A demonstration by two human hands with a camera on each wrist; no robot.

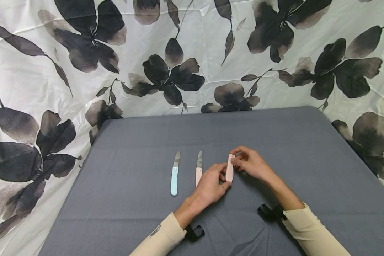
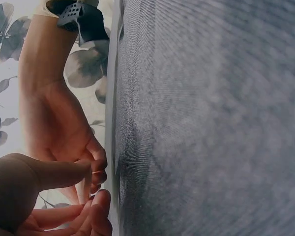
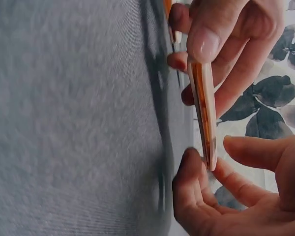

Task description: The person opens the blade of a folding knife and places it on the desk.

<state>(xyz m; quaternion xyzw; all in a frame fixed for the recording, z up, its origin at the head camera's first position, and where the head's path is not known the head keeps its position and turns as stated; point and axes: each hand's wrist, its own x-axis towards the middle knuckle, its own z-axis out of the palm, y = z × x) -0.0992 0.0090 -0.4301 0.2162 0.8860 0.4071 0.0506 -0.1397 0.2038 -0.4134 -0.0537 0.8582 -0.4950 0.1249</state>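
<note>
A pale pink folding knife (image 1: 229, 173) is held just above the grey cloth between both hands. My left hand (image 1: 211, 185) pinches its near end between thumb and fingers. At the far end, my right hand (image 1: 251, 164) has its fingers curled around the tip of the handle, its thumb close against the side. The right wrist view shows the long slot in the folding knife (image 3: 204, 105), orange-brown inside; the blade is mostly hidden. Left of the hands lies a peach-handled knife (image 1: 199, 172), blade out and pointing away, its lower handle partly covered by my left hand.
A light blue-handled knife (image 1: 174, 181) lies farther left, blade pointing away, parallel to the peach one. The grey-covered table (image 1: 131, 206) is wrinkled near its front. Behind it hangs a white floral cloth (image 1: 211, 42). Black straps (image 1: 270, 212) sit at both wrists.
</note>
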